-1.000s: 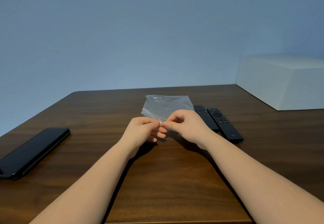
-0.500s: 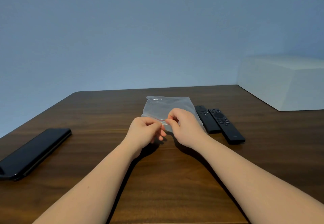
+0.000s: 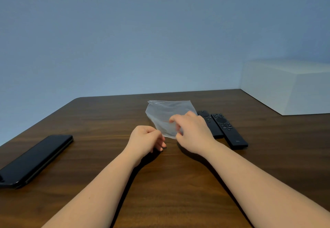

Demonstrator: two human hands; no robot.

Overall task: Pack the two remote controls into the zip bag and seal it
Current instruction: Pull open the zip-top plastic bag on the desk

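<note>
Change: since half a second ago our hands have parted at the bag mouth, the right one pushing forward into it.
Phone (image 3: 34, 160): far left on the worktop (image 3: 107, 156), dark, idle; no writing we can read.
Left hand (image 3: 146, 141): fingers (image 3: 161, 144) curled and pressed together, seemingly pinching the near lip of the zip bag (image 3: 164, 113); the contact itself is blurred.
Zip bag: clear, empty, lifted off the worktop, mouth towards us.
Right hand (image 3: 192, 133): fingers (image 3: 174, 119) spread at or inside the opening, holding nothing solid.
Remote controls (image 3: 222, 127): both flat on the worktop just right of the bag, side by side, long axes running away from us and slightly leftward; the right hand is nearer.
Writing: small marks on the nearer remote, too small to read.
White box (image 3: 289, 88): far right, uninvolved.
</note>
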